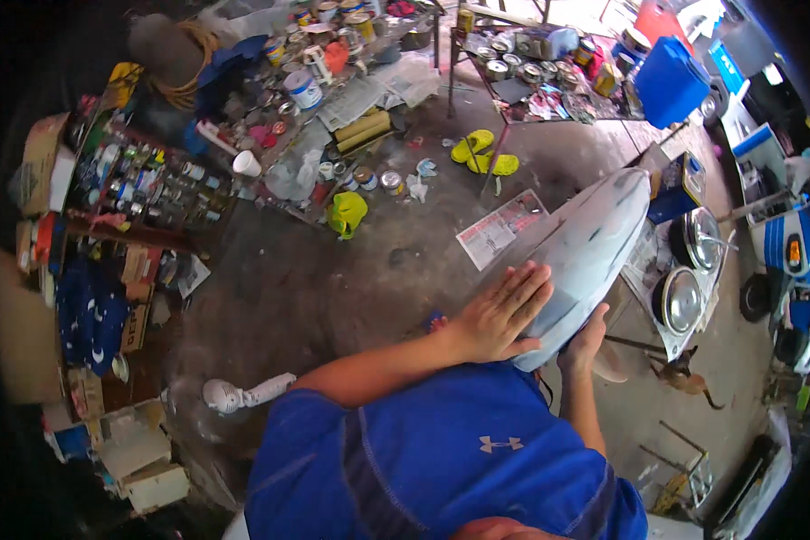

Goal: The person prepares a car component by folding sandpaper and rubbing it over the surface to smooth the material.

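Pale shell [578, 247] is right in front of us, and maybe we're feeling it with our flat, empty left hand [502, 315] (we can't tell if our right hand [586, 340] grips its edge), so sliding next needs gentleness.

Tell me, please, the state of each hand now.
Left hand: open, flat on the pale elongated piece.
Right hand: at its edge; grip cannot be told.

The grey floor [270, 279] is carrying 2 yellow clogs [504, 165] and a newspaper sheet [502, 229]. At the back right, a table [549, 120] is holding many small cans [532, 72], and a blue jug [673, 83] is standing at its right end.
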### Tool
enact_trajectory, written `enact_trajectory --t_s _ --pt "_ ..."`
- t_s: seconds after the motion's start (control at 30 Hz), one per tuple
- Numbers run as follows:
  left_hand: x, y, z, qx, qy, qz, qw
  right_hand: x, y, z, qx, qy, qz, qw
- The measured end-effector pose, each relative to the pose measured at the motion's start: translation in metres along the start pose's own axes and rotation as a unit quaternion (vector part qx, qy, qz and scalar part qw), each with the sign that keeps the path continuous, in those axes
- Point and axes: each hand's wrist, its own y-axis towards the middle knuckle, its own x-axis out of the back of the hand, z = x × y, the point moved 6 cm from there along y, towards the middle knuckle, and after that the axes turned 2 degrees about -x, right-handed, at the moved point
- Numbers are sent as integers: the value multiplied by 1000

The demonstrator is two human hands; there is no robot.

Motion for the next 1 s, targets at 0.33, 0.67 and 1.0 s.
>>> enact_trajectory --t_s 0.33,0.67,1.0 --pt "-7 101 93 15 -90 14 996 3 78 -31 -32 -167 -24 985" --pt "-17 137 205 78 -30 11 996 -78 212 -48 -114 -89 28 989" --pt "1 174 359 182 19 -74 980 -192 338 -41 -117 -161 91 976"
